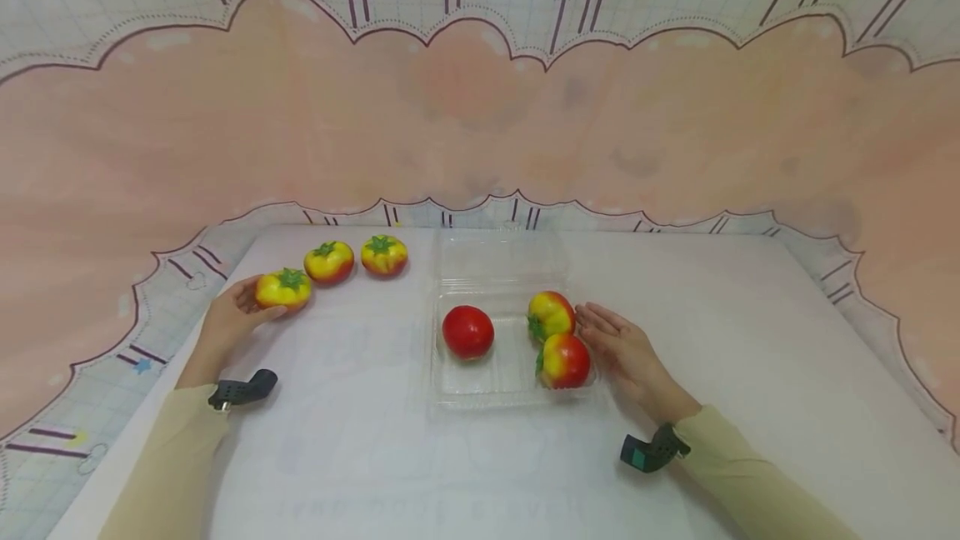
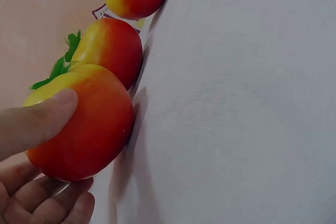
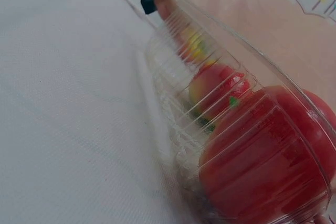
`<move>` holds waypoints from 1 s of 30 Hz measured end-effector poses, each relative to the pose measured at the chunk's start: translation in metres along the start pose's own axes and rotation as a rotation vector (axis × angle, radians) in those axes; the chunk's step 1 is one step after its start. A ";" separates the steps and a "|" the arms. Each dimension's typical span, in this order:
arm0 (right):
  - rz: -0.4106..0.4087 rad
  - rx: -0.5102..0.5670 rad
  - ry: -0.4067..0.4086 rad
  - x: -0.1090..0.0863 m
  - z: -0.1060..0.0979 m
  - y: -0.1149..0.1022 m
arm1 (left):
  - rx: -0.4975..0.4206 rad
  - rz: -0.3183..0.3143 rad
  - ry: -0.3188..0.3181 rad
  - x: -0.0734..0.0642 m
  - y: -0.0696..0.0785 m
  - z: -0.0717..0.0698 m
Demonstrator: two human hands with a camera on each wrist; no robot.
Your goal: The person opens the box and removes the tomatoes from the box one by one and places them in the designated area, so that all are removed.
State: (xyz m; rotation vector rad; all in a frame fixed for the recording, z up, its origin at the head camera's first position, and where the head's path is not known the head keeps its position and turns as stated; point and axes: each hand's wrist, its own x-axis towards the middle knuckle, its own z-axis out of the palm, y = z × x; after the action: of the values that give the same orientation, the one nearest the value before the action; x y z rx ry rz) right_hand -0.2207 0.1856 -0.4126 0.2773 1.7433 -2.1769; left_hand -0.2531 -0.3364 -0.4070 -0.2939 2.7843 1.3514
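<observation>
At the left of the head view my left hand [image 1: 228, 319] grips a yellow-and-red tomato [image 1: 283, 291] with green leaves, thumb on the near side and fingers behind. The left wrist view shows that thumb [image 2: 44, 121] pressed on its skin. Two similar tomatoes, one at the middle [image 1: 329, 262] and one farther right [image 1: 385, 256], stand beside it. My right hand [image 1: 626, 352], its fingers extended, is at the right side of an open clear plastic box [image 1: 498, 398]. Inside lie a red tomato [image 1: 468, 332] and two yellow-and-red ones [image 1: 552, 317], tipped sideways.
The box's clear lid [image 1: 498, 257] is folded back toward the far edge of the white table [image 1: 337, 448]. Behind the table hangs a patterned pink cloth [image 1: 480, 123]. A dark wrist camera [image 1: 243, 390] sits on the left wrist, another camera [image 1: 655, 448] on the right.
</observation>
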 end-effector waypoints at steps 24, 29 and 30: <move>0.008 0.017 -0.001 -0.002 0.001 -0.003 | 0.060 -0.046 -0.013 -0.002 -0.002 -0.006; -0.009 0.031 -0.006 -0.002 0.001 -0.003 | 0.063 -0.037 -0.005 0.000 -0.003 -0.005; -0.010 0.034 -0.007 -0.002 0.001 -0.003 | 0.062 -0.037 -0.003 0.000 -0.003 -0.005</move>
State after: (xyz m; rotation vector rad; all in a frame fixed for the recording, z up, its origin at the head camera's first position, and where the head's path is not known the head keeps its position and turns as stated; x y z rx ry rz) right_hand -0.2200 0.1855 -0.4084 0.2693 1.7088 -2.2131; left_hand -0.2524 -0.3420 -0.4066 -0.3388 2.7981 1.2535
